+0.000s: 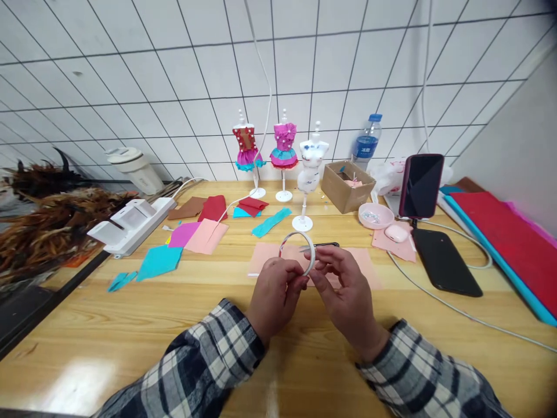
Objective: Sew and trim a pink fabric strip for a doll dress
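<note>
Both hands hold a narrow roll of white tape [312,255] upright above the table. My left hand [278,290] pinches its lower edge, fingers curled. My right hand [346,290] has its thumb and fingertips closed on the roll's right side. Beneath and behind the hands lies a pale pink sheet [263,255] with a white strip along its left front edge. Scissors [326,245] with dark handles lie on that sheet, partly hidden by the roll. A bare white mini dress form [310,165] stands just behind.
Two dressed mini forms [247,148] [284,145] stand by the tiled wall. Coloured fabric pieces [160,262] and a power strip [134,223] lie left. Rightward are a cardboard box [348,188], a pink bowl [376,216], a propped phone [421,186], a black phone [446,261] and cables.
</note>
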{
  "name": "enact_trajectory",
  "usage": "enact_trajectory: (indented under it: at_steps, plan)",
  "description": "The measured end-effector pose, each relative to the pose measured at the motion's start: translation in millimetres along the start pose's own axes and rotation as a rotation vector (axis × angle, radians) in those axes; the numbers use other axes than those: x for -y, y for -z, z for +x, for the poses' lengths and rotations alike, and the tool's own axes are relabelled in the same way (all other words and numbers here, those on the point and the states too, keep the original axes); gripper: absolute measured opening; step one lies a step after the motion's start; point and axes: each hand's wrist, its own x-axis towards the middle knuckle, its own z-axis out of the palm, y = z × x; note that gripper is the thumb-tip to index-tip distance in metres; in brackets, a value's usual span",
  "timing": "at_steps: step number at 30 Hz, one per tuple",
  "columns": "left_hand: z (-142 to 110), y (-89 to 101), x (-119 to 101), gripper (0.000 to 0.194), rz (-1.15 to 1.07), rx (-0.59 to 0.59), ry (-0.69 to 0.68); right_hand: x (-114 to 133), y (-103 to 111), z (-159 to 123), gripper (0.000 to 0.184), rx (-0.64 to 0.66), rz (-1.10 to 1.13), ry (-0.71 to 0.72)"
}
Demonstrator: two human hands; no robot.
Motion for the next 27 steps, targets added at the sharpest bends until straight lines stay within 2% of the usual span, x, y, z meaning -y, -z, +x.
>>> enact_trajectory:
  at_steps: [4,10,13,16,18,21,27]
  plan:
    - [4,1.6,0,0.009,0.035,-0.012,-0.041,1,3,1,0.019,0.023,-0.054,0.010]
    - [4,3.8,4,0.009,0.112,0.033,-0.101,0,8,5,0.003,-0.030,-0.123,0.036]
    - [7,9.8,6,0.006,0.151,0.103,-0.128,0,18,9,0.010,-0.012,-0.170,0.052]
    - [10,20.6,10,0.014,0.232,0.185,-0.138,-2,28,12,0.012,-0.047,-0.159,-0.038]
    - [12,27.6,13,0.019,0.276,0.182,-0.142,-3,33,13,0.013,-0.039,-0.150,-0.102]
    - [12,33.1,17,0.019,0.275,0.149,-0.095,-5,35,13,0.014,0.004,-0.172,-0.113]
    - [10,33.2,16,0.021,0.254,0.163,-0.032,-12,37,13,0.014,-0.046,-0.179,-0.153]
